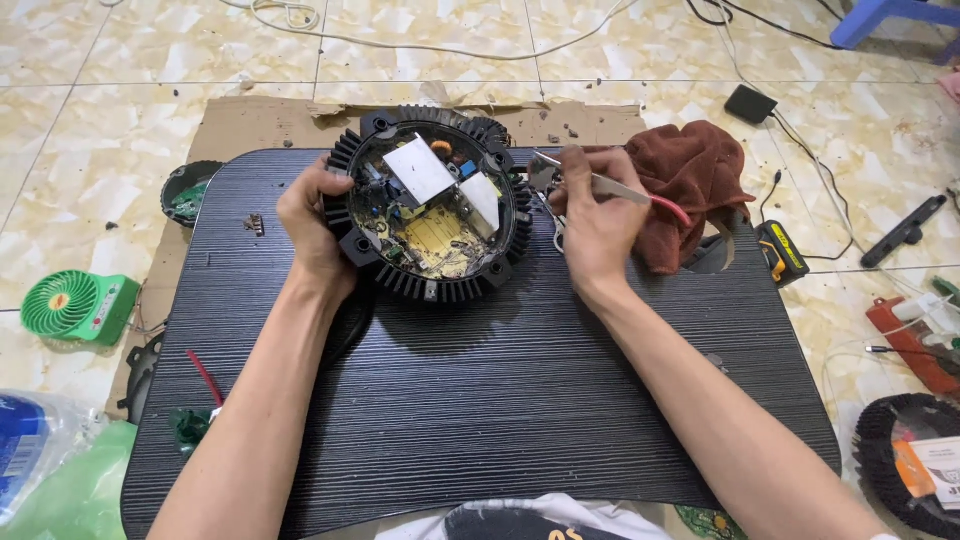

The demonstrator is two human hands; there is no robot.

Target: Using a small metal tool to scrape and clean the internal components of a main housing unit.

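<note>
Black ribbed board [480,400]; left hand [315,225] fingers grip finned housing [430,205] holding circuit board [430,225]; right hand [595,225] pinches tweezers [610,187].

The left hand [312,225] grips the round finned housing [432,205] near the black board's [500,390] far edge; the right hand [595,215] holds pliers [600,185] beside it.

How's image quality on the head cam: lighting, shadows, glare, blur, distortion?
Head view: even, soft light; a shadow pools on the black ribbed board just below the round finned housing. The white parts inside the housing are bright, near washed out. Left hand, right hand and metal tool are sharp, no motion blur. Wide-angle bowing shows in the floor tile lines at the edges.
</note>
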